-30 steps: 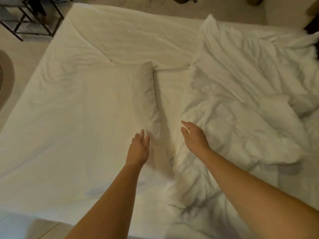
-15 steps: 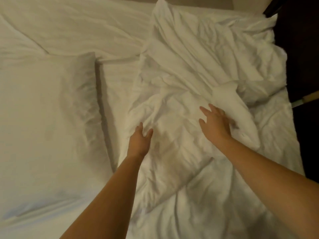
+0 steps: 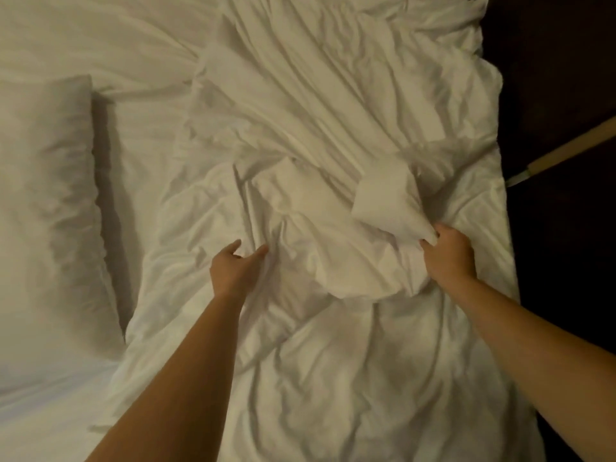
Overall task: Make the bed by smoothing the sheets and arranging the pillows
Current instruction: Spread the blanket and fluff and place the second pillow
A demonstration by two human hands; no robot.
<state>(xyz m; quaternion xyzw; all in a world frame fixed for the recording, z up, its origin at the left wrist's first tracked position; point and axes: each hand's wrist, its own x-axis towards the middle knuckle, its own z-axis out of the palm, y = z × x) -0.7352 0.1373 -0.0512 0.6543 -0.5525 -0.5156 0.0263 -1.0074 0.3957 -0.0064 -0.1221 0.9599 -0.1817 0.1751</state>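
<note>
White sheet (image 3: 333, 361): crumpled cloth that covered the right half of the bed, ridged with folds from the far end down to the near edge.
Folded corner (image 3: 386, 195): thick pale flap of the same sheet, raised above the creases and narrowing to a point at the right hand.
Right hand (image 3: 450, 258): grip closed round the narrow end of the folded corner, fingers curled into the cloth.
Left hand (image 3: 235, 271): grip wide, thumb and fingers spread apart, resting on the white sheet near its middle and holding nothing; well apart from the right hand.
Forearms: both bare, reaching in from the bottom of the view.
Pillow (image 3: 50, 195): white, lay flat on the left side of the bed, its long edge facing the white sheet across a shadowed gap.
Bed (image 3: 143, 135): smooth pale under-cover, bare in the band between pillow and white sheet.
Room: dark floor (image 3: 566, 295) ran along the right edge of the bed; a pale wooden strip (image 3: 563, 148) crossed it at a slant; the light was dim and warm.
</note>
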